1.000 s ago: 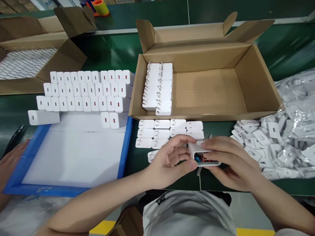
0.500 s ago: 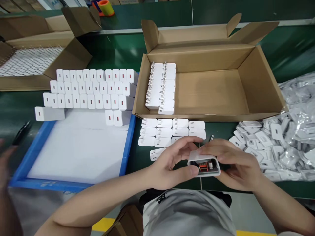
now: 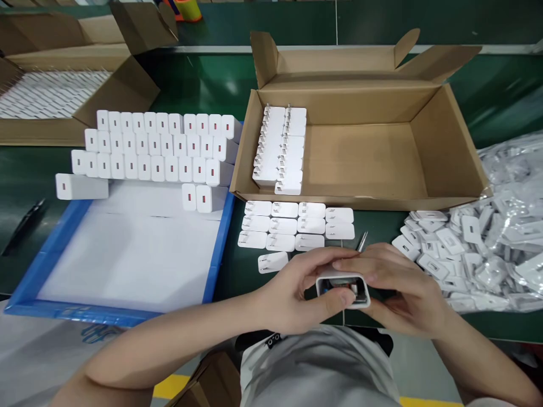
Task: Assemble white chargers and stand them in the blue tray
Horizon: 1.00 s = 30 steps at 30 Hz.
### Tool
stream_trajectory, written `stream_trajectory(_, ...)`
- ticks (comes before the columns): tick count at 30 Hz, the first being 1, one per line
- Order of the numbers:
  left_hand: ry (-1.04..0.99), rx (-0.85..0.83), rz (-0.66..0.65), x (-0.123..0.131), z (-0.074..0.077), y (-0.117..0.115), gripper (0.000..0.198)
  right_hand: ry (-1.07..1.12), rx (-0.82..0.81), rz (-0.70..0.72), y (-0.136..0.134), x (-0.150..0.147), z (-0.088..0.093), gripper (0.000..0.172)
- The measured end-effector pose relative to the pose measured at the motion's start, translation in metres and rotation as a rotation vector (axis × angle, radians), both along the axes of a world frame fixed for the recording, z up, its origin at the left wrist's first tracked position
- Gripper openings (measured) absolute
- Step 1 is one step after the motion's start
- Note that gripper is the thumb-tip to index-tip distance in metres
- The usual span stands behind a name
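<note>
A white charger housing (image 3: 338, 274) is held between both my hands close to the table's front edge. Its open end faces me, and parts of a circuit board show dimly inside. My left hand (image 3: 297, 294) grips the left side, with the thumb pressed at the opening. My right hand (image 3: 409, 291) has its fingers wrapped over the top and right side. Just beyond my hands lie several white plug pieces (image 3: 282, 226) with metal prongs, laid out in rows. The metal points of tweezers (image 3: 362, 240) stick out behind my right fingers.
A blue-rimmed tray (image 3: 218, 254) on the left bears rows of white chargers (image 3: 156, 144). An open carton (image 3: 365, 152) with plugs stands behind my hands, another carton (image 3: 123, 85) far left. White end caps (image 3: 449, 240) spill from a plastic bag on the right. A black pen-like tool (image 3: 24, 223) lies left.
The charger housing has shifted slightly left and tilted, with the board inside less visible. Another person's hand at the left edge has gone out of view.
</note>
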<state>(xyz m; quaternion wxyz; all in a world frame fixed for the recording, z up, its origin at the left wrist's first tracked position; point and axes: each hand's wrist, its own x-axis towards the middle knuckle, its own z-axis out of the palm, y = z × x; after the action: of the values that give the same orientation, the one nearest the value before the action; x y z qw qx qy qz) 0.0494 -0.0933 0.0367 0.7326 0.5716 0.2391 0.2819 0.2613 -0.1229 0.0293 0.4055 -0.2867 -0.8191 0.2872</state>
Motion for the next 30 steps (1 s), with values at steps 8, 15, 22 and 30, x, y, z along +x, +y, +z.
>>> stream_trajectory(8, 0.029, -0.373, -0.044, 0.003, -0.003, 0.007, 0.047, -0.625, -0.229, -0.445, -0.002, 0.07, 0.031, 0.02)
stream_trajectory(15, 0.073, -0.398, 0.028, 0.003, -0.005, 0.008, 0.053, -1.224, -0.588, -0.457, 0.009, 0.094, -0.001, 0.02)
stream_trajectory(22, -0.069, -0.517, 0.021, 0.005, -0.007, 0.009, 0.053, -1.085, -0.4, -0.396, 0.007, 0.095, -0.01, 0.018)
stream_trajectory(30, -0.145, -0.461, -0.066, 0.003, -0.014, 0.004, 0.056, -0.61, -0.171, -0.264, 0.003, 0.08, 0.022, 0.021)
